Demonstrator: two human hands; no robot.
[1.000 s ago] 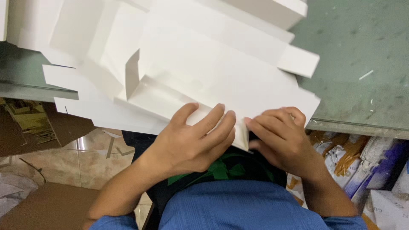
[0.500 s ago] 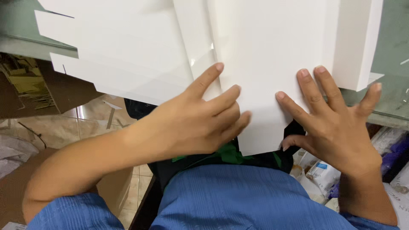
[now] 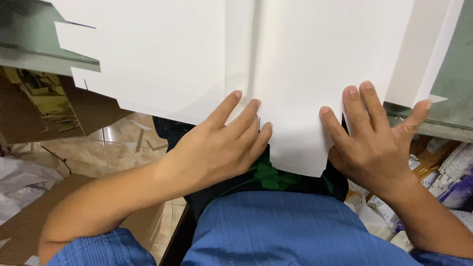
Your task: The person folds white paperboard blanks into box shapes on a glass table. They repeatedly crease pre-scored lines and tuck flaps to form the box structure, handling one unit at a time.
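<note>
Nearest the camera: a blue ribbed shirt [image 3: 295, 231] fills the bottom of the view, with a patch of dark and green cloth [image 3: 268, 176] just above it.
Left hand [image 3: 219, 145]: lies palm down, fingers stretched and close together, pressed flat on the lower edge of the white sheet beside its long crease; it grips nothing.
Right hand [image 3: 377, 143]: lies palm down with fingers spread, fingertips on the same sheet, thumb reaching out to the narrow side flap; it grips nothing either.
Hands to each other: apart, with a tongue of the sheet hanging down between them.
White die-cut card sheet [image 3: 295, 64]: spread flat across the upper half of the view, overhanging the table's near edge toward the person; notched tabs [image 3: 93, 79] jut out at its left.
Grey-green tabletop [image 3: 456, 83]: shows beyond the sheet at the right.
Lower left: brown cardboard [image 3: 34, 216] and a tiled floor [image 3: 118, 148].
Lower right: stacked packets [image 3: 453, 182] below the table edge.
</note>
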